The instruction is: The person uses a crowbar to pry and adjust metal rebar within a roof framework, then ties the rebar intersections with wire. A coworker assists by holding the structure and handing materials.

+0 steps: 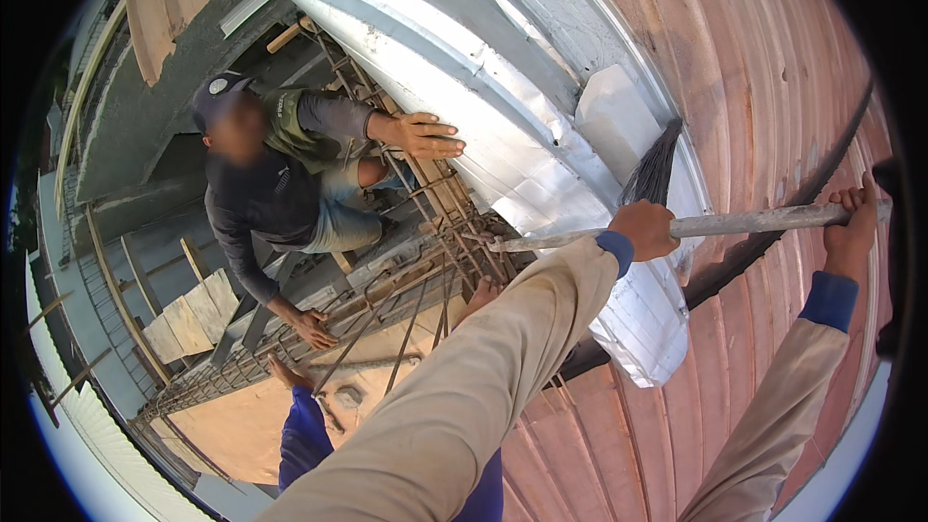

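Note:
My left hand [646, 229] is closed around the middle of a long grey metal bar [720, 224]. A bundle of thin dark wires [652, 172] fans upward from the same fist and seems to be held in it. My right hand [851, 225] wraps the bar's thicker right end. The bar lies nearly level, and its thin left end reaches the tied rebar cage [449, 222]; the exact contact there is hard to make out. My left forearm crosses in front of part of the cage.
A person in a cap [275, 169] crouches among the rebar, one hand near shiny metal sheeting [416, 58]. Another person's blue sleeve [303, 435] and hand are beside the cage, over a plywood panel [237, 440]. Reddish ribbed roofing [754, 58] spans the right. A white block [614, 111] rests on the sheeting.

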The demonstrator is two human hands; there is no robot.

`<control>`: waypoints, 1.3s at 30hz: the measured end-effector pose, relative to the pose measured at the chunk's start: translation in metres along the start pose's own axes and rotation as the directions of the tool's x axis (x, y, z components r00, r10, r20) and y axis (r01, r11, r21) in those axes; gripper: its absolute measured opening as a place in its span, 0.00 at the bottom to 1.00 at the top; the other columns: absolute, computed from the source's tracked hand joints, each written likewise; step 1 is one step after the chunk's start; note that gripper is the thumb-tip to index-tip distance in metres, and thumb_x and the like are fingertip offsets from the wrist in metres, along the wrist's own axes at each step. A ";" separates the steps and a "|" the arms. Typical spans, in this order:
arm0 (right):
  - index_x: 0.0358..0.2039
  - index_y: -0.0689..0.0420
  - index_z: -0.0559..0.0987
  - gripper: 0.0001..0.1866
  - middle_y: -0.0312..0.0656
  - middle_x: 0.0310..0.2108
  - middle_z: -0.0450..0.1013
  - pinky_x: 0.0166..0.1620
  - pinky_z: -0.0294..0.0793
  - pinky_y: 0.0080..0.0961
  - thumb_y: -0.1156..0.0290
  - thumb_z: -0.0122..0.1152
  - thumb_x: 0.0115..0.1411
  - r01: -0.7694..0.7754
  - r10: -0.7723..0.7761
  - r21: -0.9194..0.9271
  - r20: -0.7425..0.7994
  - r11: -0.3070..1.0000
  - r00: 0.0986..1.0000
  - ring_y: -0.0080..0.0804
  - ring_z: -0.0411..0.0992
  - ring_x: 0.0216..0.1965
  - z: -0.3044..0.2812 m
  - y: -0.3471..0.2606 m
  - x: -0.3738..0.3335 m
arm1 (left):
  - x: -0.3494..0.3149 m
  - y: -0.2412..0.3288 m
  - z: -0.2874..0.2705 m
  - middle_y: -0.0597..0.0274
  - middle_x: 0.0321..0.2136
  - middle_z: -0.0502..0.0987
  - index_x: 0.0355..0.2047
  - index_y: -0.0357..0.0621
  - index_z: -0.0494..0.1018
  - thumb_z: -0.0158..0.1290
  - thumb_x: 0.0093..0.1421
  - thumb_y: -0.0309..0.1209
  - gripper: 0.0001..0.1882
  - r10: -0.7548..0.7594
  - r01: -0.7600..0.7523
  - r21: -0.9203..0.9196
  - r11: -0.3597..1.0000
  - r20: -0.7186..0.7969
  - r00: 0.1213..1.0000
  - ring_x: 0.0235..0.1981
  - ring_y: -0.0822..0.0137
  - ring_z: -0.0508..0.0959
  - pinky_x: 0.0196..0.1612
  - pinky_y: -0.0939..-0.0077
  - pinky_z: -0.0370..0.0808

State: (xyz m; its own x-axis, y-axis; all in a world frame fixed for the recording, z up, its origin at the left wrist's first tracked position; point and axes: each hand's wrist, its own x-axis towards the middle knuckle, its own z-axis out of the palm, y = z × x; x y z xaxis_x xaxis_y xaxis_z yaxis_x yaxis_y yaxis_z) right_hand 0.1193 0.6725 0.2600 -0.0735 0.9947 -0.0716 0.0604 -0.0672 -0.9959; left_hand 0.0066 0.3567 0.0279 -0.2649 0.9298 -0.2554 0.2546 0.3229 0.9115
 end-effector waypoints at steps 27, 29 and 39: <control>0.42 0.64 0.73 0.08 0.37 0.29 0.61 0.34 0.66 0.24 0.72 0.55 0.69 0.520 -0.520 0.023 -0.009 0.854 0.854 0.24 0.58 0.27 0.072 -0.243 -0.429 | -0.217 -0.023 -0.081 0.49 0.21 0.80 0.32 0.48 0.83 0.63 0.49 0.39 0.12 0.308 -0.331 -0.197 0.923 -0.140 0.941 0.27 0.46 0.82 0.35 0.56 0.79; 0.43 0.65 0.74 0.09 0.37 0.29 0.61 0.34 0.66 0.24 0.72 0.54 0.69 0.582 -0.583 -0.038 -0.091 0.812 0.807 0.24 0.57 0.28 0.090 -0.239 -0.503 | -0.245 -0.035 -0.088 0.52 0.18 0.78 0.28 0.47 0.81 0.64 0.49 0.37 0.10 0.360 -0.391 -0.205 0.897 -0.174 0.917 0.25 0.47 0.81 0.32 0.57 0.77; 0.50 0.65 0.74 0.11 0.34 0.25 0.53 0.29 0.61 0.23 0.73 0.50 0.71 0.557 -0.546 -0.016 -0.227 0.830 0.807 0.21 0.54 0.22 0.104 -0.224 -0.491 | -0.245 0.024 -0.123 0.53 0.25 0.81 0.32 0.46 0.79 0.63 0.50 0.38 0.13 0.461 -0.469 -0.204 0.859 -0.088 0.883 0.30 0.47 0.81 0.35 0.54 0.76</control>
State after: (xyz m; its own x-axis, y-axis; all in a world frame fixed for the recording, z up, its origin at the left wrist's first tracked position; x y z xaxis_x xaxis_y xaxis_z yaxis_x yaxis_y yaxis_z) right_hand 0.0382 0.1907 0.5128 0.1336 0.8567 0.4982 0.0250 0.4996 -0.8659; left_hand -0.0367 0.1148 0.1523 -0.1989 0.9544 0.2228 0.1532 -0.1943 0.9689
